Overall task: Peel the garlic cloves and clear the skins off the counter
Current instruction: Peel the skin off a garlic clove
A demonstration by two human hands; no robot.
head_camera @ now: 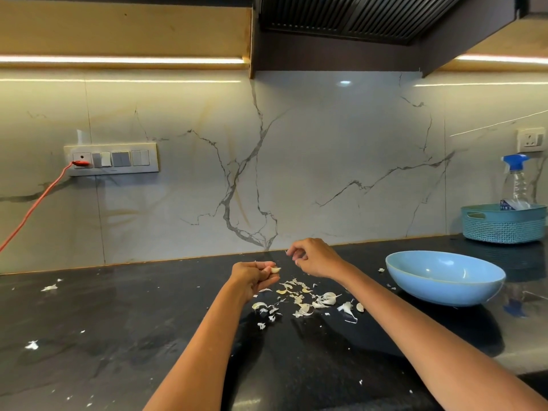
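Marble-patterned wall panelling (296, 161) backs a black tabletop (124, 315), lit by strip lights under the upper cabinets, with a dark extractor hood (361, 16) overhead. At the left of the wall, a switch plate (111, 159) carries a red plug with an orange cord (32, 207) trailing off the left edge.

Left hand (254, 277): raised above the tabletop near its back edge, fingers curled, grip closed around a garlic clove (275, 270) whose pale tip shows at the fingertips.

Right hand (314, 258): just beside the left and slightly higher, thumb and forefinger pressed together. A small fleck shows at the fingertips; whether it is a piece of skin cannot be told. The remaining fingers are loosely curled.

Garlic skins (302, 302) lie scattered on the tabletop directly below both hands, between the forearms. One clove-like piece (359, 307) rests at the right of this scatter. Stray flakes (49, 287) lie toward the left edge and near the front.

To the right, a light blue bowl (444, 277) stands on the tabletop near the skins. At the back right corner, a teal basket (504, 223) holds a spray bottle (517, 182) with a blue head, below a wall socket (530, 140).
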